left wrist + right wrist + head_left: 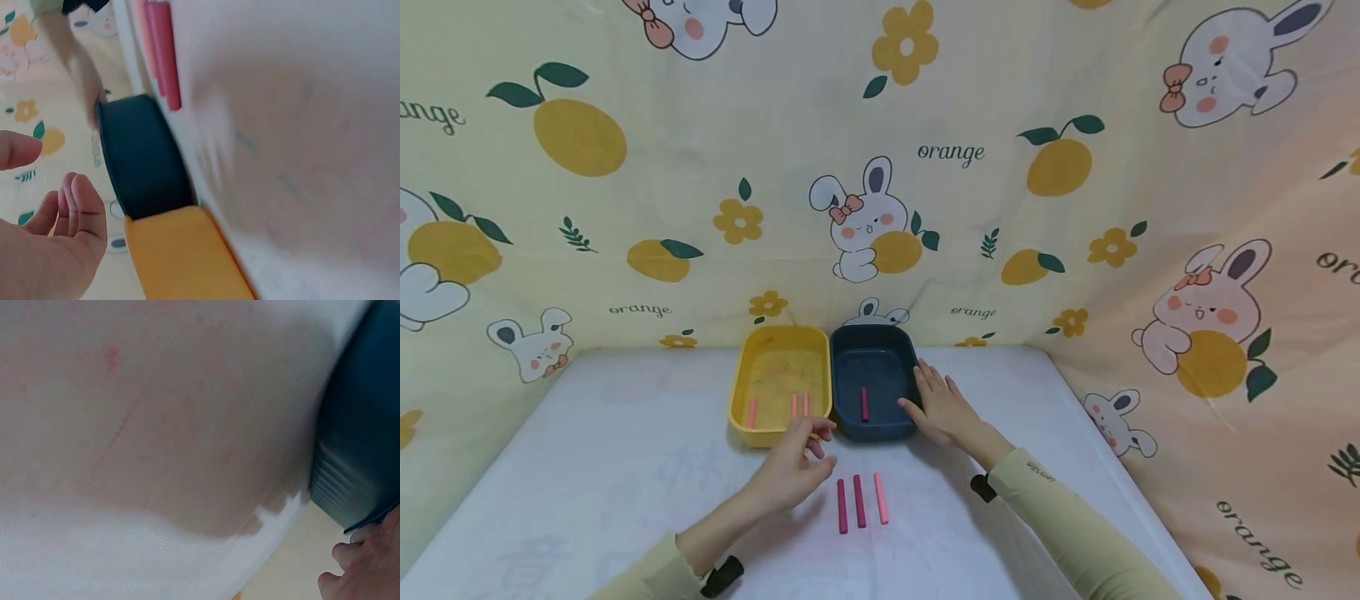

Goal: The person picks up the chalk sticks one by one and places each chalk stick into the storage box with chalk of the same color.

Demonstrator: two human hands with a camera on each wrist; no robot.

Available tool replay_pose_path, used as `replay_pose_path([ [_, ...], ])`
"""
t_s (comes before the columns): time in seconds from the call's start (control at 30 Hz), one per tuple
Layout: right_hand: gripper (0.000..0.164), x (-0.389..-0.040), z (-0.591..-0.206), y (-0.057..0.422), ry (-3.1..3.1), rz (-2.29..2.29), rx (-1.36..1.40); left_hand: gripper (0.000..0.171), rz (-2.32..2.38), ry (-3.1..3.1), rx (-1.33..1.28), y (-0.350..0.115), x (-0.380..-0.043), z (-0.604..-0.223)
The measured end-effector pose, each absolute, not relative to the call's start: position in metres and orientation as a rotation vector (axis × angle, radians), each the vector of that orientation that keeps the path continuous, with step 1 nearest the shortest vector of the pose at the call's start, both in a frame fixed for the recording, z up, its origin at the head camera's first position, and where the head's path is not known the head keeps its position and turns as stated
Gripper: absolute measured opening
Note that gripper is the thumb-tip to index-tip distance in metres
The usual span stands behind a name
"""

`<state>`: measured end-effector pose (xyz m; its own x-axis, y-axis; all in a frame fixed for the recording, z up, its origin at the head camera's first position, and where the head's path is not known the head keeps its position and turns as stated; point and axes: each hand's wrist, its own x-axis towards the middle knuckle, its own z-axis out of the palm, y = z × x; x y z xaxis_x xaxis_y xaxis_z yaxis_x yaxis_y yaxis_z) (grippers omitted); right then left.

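My left hand (793,467) hovers over the front edge of a yellow tray (781,437), fingers loosely bent. In the left wrist view, its thumb and fingers (87,209) are apart with nothing between them. My right hand (946,410) rests on the right rim of a dark blue tray (874,429), fingers extended along it. Three light pink sticks (793,406) lie in the yellow tray. One dark pink stick (864,404) lies in the blue tray. In front of the trays, two dark pink sticks (842,506) and a light pink stick (881,498) lie side by side.
The two trays stand side by side, touching, at the back of a table (647,450) with a white cover. Behind and beside it hangs a printed cloth (820,117) with rabbits and oranges. Each forearm wears a black wrist device (722,577).
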<state>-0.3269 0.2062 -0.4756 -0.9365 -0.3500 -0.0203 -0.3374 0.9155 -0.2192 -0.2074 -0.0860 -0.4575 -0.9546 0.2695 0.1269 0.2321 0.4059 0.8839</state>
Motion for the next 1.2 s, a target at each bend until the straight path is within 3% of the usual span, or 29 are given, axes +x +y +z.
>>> replay_pose_path([
  [0.3, 0.085, -0.326, -0.475, 0.208, 3.025, -0.315, -0.545, 0.04, 1.461, 2.572, 0.682, -0.084, -0.201, -0.472],
  [1.2, 0.086, -0.328, -0.477, 0.209, 3.041, -0.321, -0.577, 0.062, 1.009, 2.573, 0.546, -0.073, -0.203, -0.488],
])
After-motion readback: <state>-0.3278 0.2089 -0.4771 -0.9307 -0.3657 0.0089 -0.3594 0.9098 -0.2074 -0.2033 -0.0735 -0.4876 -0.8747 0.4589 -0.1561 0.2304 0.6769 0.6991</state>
